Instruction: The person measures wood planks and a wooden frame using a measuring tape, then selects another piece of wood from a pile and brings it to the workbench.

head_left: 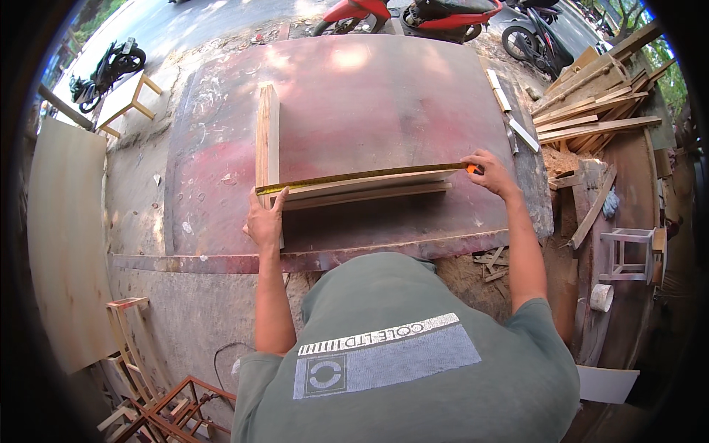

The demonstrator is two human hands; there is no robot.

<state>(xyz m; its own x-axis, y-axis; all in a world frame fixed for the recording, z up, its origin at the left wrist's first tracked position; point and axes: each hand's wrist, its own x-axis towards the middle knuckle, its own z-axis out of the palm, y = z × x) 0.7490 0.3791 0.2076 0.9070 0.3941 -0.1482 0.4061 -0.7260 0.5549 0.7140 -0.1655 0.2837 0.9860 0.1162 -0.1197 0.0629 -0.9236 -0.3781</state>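
A yellow tape measure [369, 174] is drawn out in a long line across the work table. My left hand [264, 221] grips its end against a pale wooden board [266, 136], with thumb and forefinger apart at the corner. At the other end my right hand [490, 174] is closed around the orange case, most of which the fingers cover. Just below the tape, a pair of long wooden boards [369, 193] runs rightward from the first board, meeting it roughly at a right angle. How they are joined cannot be made out.
Beneath everything is a stained reddish table [413, 96]. Scrap wood [598, 111] is heaped at the right, near a small stool frame [628, 255]. A large plywood sheet [70, 244] leans at the left. Motorbikes [413, 15] stand beyond the far edge.
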